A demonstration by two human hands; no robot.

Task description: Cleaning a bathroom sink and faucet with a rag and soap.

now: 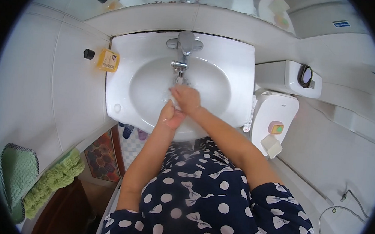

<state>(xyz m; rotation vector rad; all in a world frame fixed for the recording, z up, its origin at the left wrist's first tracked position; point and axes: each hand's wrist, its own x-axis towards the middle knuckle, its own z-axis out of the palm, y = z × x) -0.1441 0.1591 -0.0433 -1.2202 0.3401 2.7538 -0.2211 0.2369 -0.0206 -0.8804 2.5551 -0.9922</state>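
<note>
Both my hands meet over the middle of the white washbasin (145, 101), under the chrome faucet (186, 44). Water seems to run from the spout just beyond my fingers. My right hand (187, 98) is curled, its knuckles up, and presses against my left. Held lower and nearer to me, my left hand (171, 114) is bent upward at the fingers, with wet skin at the wrist. A small whitish patch shows between the two hands; whether it is lather, soap or cloth I cannot tell.
A bottle of yellow liquid (108, 60) with a black cap lies at the basin's left edge. Right of the basin is a toilet lid (278, 105) bearing a small pink-and-green box (276, 128) and a white block (271, 146). Green towels (54, 182) hang at lower left.
</note>
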